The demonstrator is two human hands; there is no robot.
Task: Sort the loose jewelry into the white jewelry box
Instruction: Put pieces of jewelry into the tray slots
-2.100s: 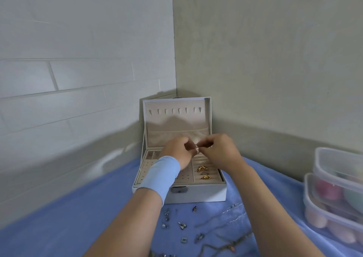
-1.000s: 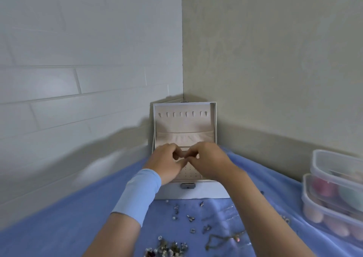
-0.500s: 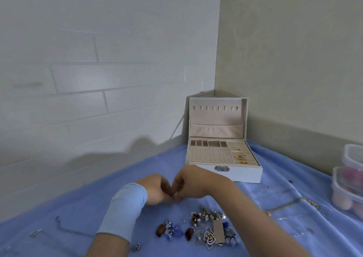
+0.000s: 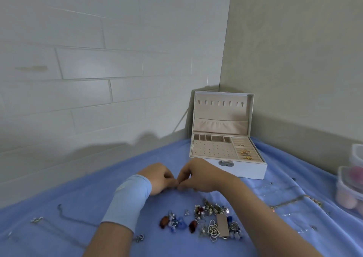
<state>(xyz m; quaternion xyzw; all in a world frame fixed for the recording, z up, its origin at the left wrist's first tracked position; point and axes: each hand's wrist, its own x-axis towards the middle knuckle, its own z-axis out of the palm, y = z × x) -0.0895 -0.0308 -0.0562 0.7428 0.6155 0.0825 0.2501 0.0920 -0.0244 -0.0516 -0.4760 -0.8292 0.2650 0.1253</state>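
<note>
The white jewelry box (image 4: pixel 247 170) stands open in the corner, with a few gold rings (image 4: pixel 244 152) in its right-hand ring rolls. Left of it, low over the blue cloth, my left hand (image 4: pixel 157 179) and my right hand (image 4: pixel 203 177) meet at the fingertips. Both have curled fingers and pinch a small jewelry piece, almost all of it hidden between them. A light blue band wraps my left wrist. A pile of loose jewelry (image 4: pixel 208 221) lies just in front of my hands.
A thin chain (image 4: pixel 64 215) and small silver pieces lie on the cloth at the left. Another chain (image 4: pixel 290 201) lies at the right. Stacked clear plastic containers (image 4: pixel 348 188) stand at the right edge. Walls close in behind the box.
My hands left the open box and came down together onto the cloth left of it. The view swung left, so the box now sits to the right.
</note>
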